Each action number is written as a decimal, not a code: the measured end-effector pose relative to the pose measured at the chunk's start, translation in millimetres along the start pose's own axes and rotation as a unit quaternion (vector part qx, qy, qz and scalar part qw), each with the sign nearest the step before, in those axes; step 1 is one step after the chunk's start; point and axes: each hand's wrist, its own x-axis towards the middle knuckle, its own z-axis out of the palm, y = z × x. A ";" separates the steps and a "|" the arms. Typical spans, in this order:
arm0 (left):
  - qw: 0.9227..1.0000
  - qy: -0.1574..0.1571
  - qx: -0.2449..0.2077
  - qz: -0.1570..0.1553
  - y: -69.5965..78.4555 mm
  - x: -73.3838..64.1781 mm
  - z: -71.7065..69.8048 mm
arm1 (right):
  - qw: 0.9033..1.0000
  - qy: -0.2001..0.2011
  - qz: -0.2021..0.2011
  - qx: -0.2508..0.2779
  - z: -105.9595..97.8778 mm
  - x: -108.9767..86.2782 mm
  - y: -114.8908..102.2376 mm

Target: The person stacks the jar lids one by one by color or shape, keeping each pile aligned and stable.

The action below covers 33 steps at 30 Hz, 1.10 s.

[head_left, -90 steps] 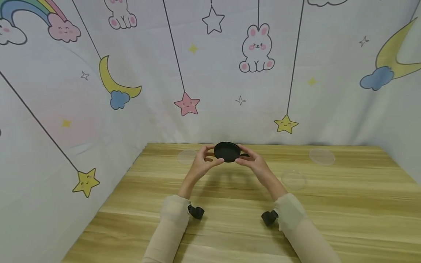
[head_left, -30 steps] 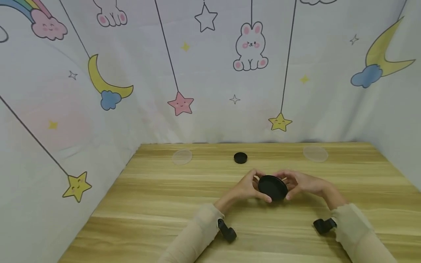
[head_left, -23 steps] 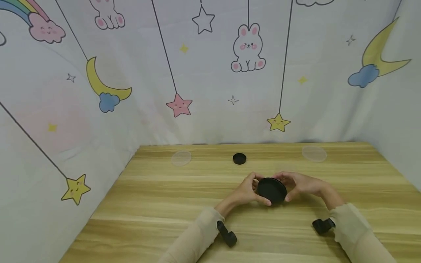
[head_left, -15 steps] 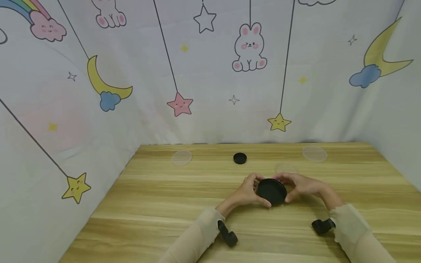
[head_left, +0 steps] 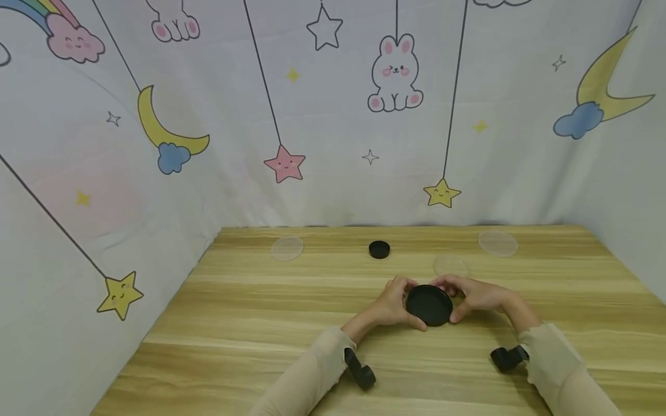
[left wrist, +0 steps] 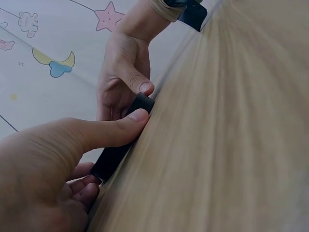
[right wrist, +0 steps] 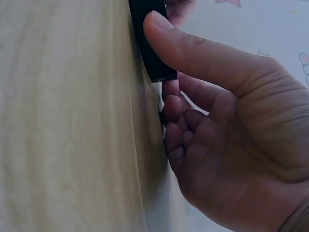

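Note:
A round, shallow black dish (head_left: 429, 306) with a low rim is low over the wooden table, nearly flat. My left hand (head_left: 391, 303) grips its left side, the thumb at the near edge and the fingers curled behind. On the opposite side, my right hand (head_left: 480, 296) holds the rim between thumb and fingers. From the left wrist, the dish (left wrist: 116, 153) appears edge-on right by the tabletop, both thumbs on its side wall. The right wrist view shows the right thumb pressed on the black wall (right wrist: 153, 63), fingertips tucked by its lower edge.
A smaller round black dish (head_left: 379, 249) sits farther back on the table (head_left: 250, 323). Clear discs lie at back left (head_left: 287, 249), at back right (head_left: 498, 243) and just behind the right hand (head_left: 451, 266). A patterned curtain (head_left: 333, 115) stands behind the table.
Both hands have brought the large dish from the back of the table nearer and to the right, uncovering the small dish. Over the last second it has sunk slightly and tilted flatter.

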 end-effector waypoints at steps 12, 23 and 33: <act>0.999 -0.026 -0.025 -0.019 -0.4 -2.7 -8.8 | 1.000 -0.006 0.018 -0.002 1.1 -0.2 -4.8; 0.982 0.028 -0.184 -0.028 -8.4 1.5 -16.7 | 0.997 0.054 0.011 0.057 -7.8 -3.8 -11.5; 0.939 0.236 -0.244 -0.049 -23.4 2.5 -42.3 | 0.976 0.190 0.021 0.100 -5.1 36.8 -41.8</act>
